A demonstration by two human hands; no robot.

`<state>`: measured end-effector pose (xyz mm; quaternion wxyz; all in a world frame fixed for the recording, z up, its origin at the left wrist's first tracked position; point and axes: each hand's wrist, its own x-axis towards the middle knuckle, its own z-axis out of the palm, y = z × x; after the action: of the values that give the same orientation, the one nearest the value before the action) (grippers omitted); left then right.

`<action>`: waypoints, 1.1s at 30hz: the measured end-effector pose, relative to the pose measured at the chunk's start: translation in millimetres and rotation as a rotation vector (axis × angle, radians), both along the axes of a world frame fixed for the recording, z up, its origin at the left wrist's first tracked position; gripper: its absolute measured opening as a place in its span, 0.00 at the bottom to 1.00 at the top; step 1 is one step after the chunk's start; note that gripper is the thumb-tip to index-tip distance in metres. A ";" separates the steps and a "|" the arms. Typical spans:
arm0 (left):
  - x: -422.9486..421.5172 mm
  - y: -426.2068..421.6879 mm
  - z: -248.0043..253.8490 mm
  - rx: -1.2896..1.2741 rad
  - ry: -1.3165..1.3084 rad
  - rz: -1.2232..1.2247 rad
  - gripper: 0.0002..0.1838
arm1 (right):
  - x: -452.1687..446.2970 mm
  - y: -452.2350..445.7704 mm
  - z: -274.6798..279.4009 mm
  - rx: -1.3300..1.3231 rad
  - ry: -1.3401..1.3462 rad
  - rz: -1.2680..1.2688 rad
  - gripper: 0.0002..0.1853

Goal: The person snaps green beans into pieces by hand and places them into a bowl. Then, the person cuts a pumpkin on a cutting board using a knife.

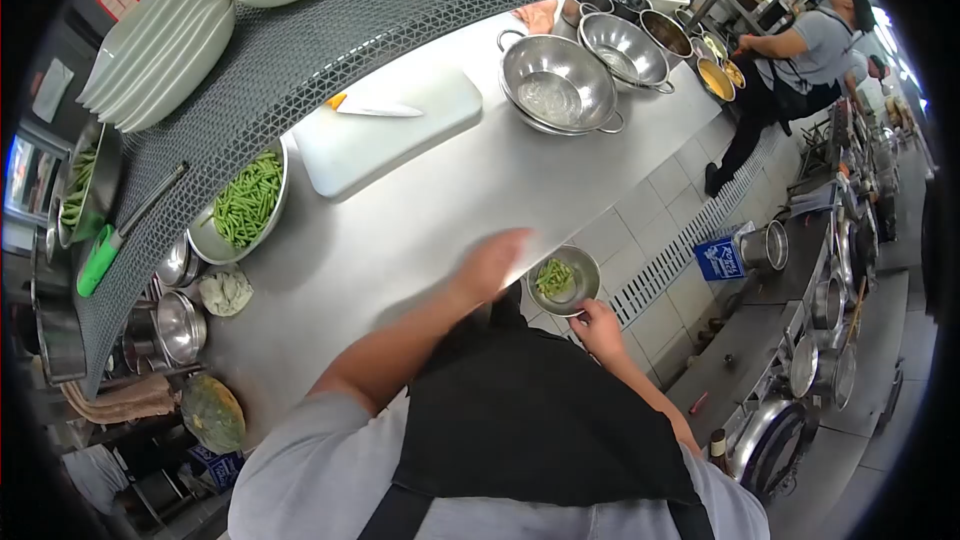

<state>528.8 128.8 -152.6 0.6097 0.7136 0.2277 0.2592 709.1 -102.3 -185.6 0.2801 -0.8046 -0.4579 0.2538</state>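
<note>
Below the front edge of the steel table, my right hand grips the rim of a small metal bowl. Short green bean pieces lie in that bowl. My left hand is flat at the table's edge beside the bowl, fingers stretched out and blurred by motion, with nothing visible in it. To the left, a large bowl holds many green beans. Farther back, a knife with an orange handle rests on a white cutting board.
Two steel colanders stand at the table's far right. Overhead runs a mesh-covered shelf with stacked white plates and a green-handled tool. A pumpkin sits at lower left. Another person works at upper right.
</note>
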 end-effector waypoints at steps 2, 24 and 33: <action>-58.0 31.2 -14.5 0.108 0.138 0.326 0.20 | 2.2 -3.4 0.0 -0.027 -0.042 0.034 0.13; -628.3 -100.5 58.9 -0.244 0.537 1.960 0.47 | 72.6 -14.4 33.8 -0.297 -0.185 0.292 0.07; -532.0 -99.4 61.3 -0.278 0.318 1.607 0.44 | 47.2 -30.9 41.1 -0.285 -0.173 0.222 0.09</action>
<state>-3.2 29.4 -91.3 0.2817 0.2799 0.7815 0.4812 756.3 -133.2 -144.6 0.0934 -0.7996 -0.5255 0.2753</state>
